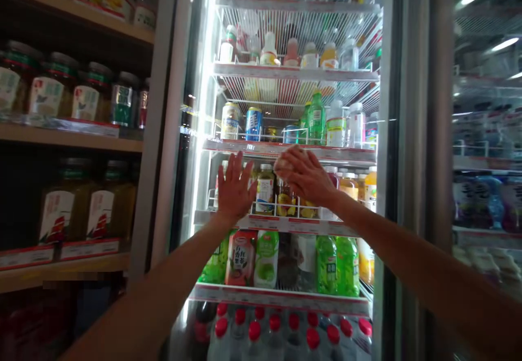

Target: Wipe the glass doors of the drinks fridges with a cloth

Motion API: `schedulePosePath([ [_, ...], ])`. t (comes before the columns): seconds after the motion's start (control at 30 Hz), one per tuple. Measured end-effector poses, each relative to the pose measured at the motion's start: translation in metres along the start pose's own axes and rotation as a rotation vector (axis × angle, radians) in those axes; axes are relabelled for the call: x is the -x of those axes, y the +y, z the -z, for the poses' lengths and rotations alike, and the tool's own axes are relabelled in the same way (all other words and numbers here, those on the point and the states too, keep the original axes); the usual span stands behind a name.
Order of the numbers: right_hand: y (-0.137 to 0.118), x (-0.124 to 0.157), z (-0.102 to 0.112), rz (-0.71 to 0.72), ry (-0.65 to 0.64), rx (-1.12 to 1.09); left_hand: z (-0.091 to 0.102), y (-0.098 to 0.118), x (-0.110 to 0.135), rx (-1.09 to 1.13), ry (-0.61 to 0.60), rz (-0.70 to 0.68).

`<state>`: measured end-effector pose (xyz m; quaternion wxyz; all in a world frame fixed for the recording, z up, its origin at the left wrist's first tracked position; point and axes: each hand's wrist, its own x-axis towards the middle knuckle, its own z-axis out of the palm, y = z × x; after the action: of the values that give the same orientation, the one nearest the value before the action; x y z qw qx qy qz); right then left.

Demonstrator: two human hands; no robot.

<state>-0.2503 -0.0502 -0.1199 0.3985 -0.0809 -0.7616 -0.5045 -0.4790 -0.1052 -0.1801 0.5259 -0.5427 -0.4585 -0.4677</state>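
In the middle of the head view is a tall lit drinks fridge with a glass door. My left hand is spread with fingers up, palm toward the glass, and holds nothing. To its right, my right hand presses a pale, crumpled cloth against the glass, just below a shelf edge. The cloth is mostly hidden under the fingers. Behind my hands, through the glass, stand bottles such as a white-labelled bottle in a wire rack.
Wooden shelves with jars and bottles stand on the left, beside the metal door frame. Another glass-fronted fridge is at the right. Green bottles and red-capped bottles fill the lower levels behind the glass.
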Motion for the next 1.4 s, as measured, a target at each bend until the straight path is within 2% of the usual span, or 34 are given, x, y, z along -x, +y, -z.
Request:
schedulePosePath([
  [0.13,0.048,0.009,0.013,-0.457,0.216,0.090,-0.005,0.014,0.002,-0.011,-0.020,-0.072],
  [0.2,0.055,0.009,0.014,-0.573,0.280,0.098,-0.006,0.015,0.003,-0.019,-0.015,-0.068],
  [0.27,0.042,0.010,0.012,-0.486,0.254,0.074,-0.006,0.013,0.003,-0.020,-0.013,-0.069],
  [0.4,0.001,0.025,0.006,-0.009,0.031,-0.001,-0.004,0.012,0.003,-0.033,-0.007,-0.071],
  [0.43,-0.001,0.031,0.007,0.060,-0.016,-0.013,-0.004,0.012,0.003,-0.036,-0.007,-0.073],
  [0.47,0.002,0.036,0.009,0.070,-0.033,-0.014,-0.003,0.012,0.003,-0.037,-0.007,-0.074],
  [0.53,0.021,0.044,0.013,-0.093,0.032,0.017,-0.003,0.012,0.003,-0.032,-0.002,-0.078],
  [0.63,0.053,0.044,0.018,-0.476,0.246,0.083,-0.005,0.013,0.004,-0.028,0.020,-0.077],
  [0.7,0.055,0.040,0.016,-0.564,0.319,0.089,-0.006,0.014,0.005,-0.031,0.036,-0.071],
  [0.77,0.036,0.040,0.011,-0.488,0.290,0.068,-0.007,0.015,0.006,-0.028,0.050,-0.056],
  [0.87,-0.001,0.051,0.006,-0.178,0.094,0.027,-0.008,0.017,0.007,-0.013,0.043,-0.028],
  [0.93,-0.009,0.064,0.008,-0.033,0.004,0.029,-0.007,0.018,0.008,-0.012,0.026,-0.021],
  [0.97,-0.004,0.070,0.011,-0.044,0.003,0.045,-0.007,0.018,0.008,-0.015,0.023,-0.022],
  [1.0,0.006,0.075,0.014,-0.122,0.034,0.068,-0.007,0.018,0.008,-0.017,0.022,-0.025],
  [1.1,0.048,0.084,0.020,-0.540,0.253,0.148,-0.008,0.019,0.010,-0.020,0.038,-0.025],
  [1.17,0.064,0.083,0.020,-0.713,0.402,0.175,-0.009,0.020,0.011,-0.019,0.051,-0.019],
  [1.23,0.058,0.080,0.016,-0.703,0.447,0.157,-0.009,0.021,0.011,-0.013,0.058,-0.008],
  [1.27,0.047,0.079,0.013,-0.647,0.418,0.133,-0.009,0.021,0.011,-0.007,0.059,-0.003],
  [1.4,0.001,0.085,0.009,-0.260,0.129,0.014,-0.008,0.020,0.011,0.022,0.046,0.005],
])
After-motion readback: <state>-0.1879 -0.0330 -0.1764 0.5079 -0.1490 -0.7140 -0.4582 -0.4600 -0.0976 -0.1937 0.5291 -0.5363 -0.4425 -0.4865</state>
